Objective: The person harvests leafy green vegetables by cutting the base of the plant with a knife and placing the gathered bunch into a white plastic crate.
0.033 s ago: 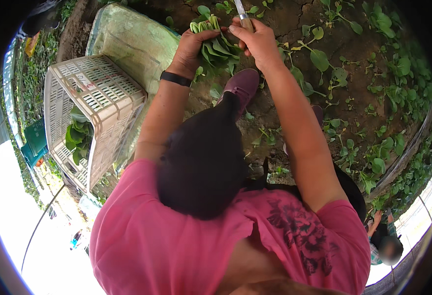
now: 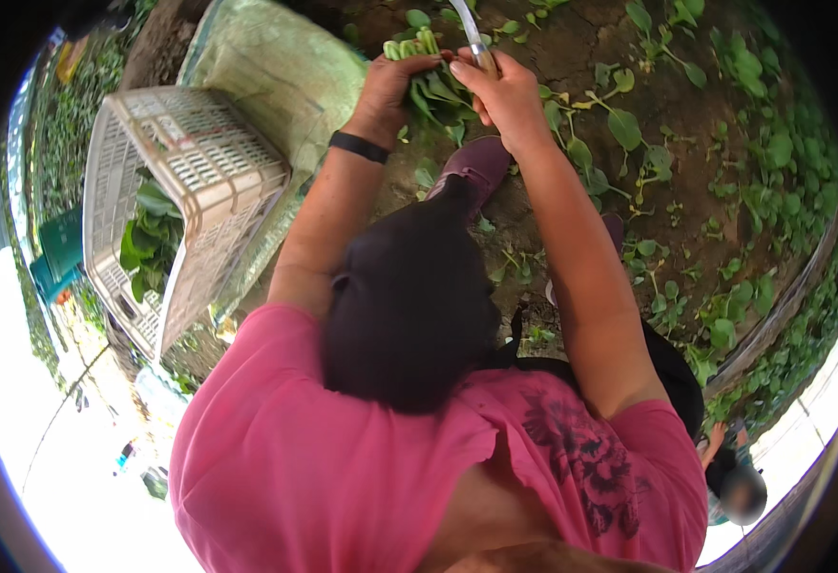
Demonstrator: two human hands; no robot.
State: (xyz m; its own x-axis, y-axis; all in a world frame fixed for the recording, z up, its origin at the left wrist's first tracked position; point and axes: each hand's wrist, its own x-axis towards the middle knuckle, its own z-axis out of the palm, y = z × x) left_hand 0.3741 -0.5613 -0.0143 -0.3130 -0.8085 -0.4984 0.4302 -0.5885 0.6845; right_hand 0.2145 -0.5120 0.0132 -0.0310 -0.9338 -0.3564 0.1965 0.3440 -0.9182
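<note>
My left hand (image 2: 388, 88) is closed around a small bunch of leafy greens (image 2: 443, 97). Pale cut stem ends (image 2: 409, 46) stick up past its thumb, and the leaves hang down toward my right hand. In my right hand (image 2: 512, 95) is a knife (image 2: 483, 57), gripped by its short wooden handle. Its curved metal blade points up and away, running to the top edge of the view. The two hands are close together, their thumbs nearly meeting beside the bunch. Below them a purple shoe (image 2: 479, 170) rests on the soil.
At the left, a white plastic crate (image 2: 199, 158) lies tipped on its side with leafy greens (image 2: 152, 239) inside. Beneath and behind it spreads a pale green woven sheet (image 2: 276, 57). Low plants (image 2: 624, 126) grow in the soil at right. Another person (image 2: 739, 487) is at far lower right.
The view has shifted a little, so the hands and bunch sit slightly farther right. The knife blade is tilted more to the left. Both hands keep their grips.
</note>
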